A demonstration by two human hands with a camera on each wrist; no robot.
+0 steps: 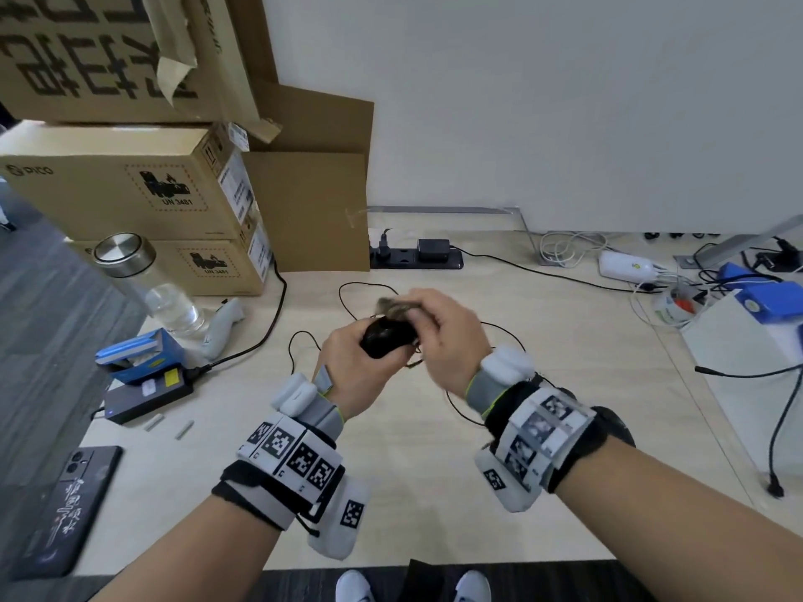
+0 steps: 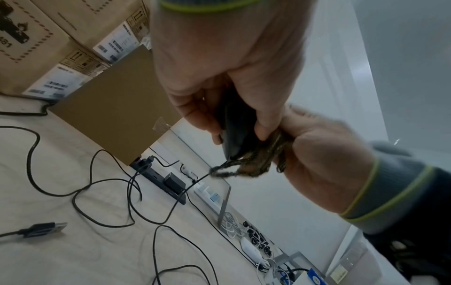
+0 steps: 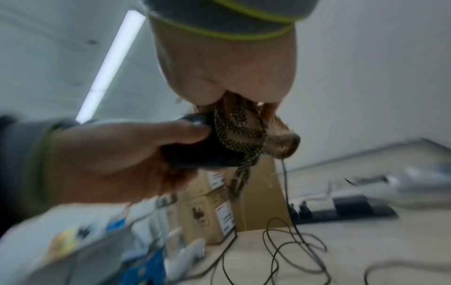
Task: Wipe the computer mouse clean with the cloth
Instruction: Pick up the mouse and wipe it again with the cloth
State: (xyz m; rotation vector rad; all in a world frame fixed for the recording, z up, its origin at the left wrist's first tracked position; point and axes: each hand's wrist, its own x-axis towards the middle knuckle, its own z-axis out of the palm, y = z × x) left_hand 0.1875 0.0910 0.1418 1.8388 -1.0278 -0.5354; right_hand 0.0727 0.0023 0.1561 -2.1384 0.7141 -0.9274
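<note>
My left hand (image 1: 356, 367) holds a black wired computer mouse (image 1: 384, 336) above the middle of the desk, fingers and thumb curled round its body (image 2: 231, 131). My right hand (image 1: 443, 336) grips a bunched brown patterned cloth (image 1: 393, 307) and presses it against the far end of the mouse. In the right wrist view the cloth (image 3: 246, 131) drapes over the mouse's front (image 3: 202, 154), with a strip hanging below. The mouse's thin black cable (image 2: 156, 194) trails in loops down onto the desk.
Stacked cardboard boxes (image 1: 130, 189) stand at the back left, with a clear bottle (image 1: 147, 280) and a blue box (image 1: 139, 354) in front. A black power strip (image 1: 415, 256) lies by the wall. A phone (image 1: 65, 510) lies front left. Cables and chargers (image 1: 625, 265) crowd the right.
</note>
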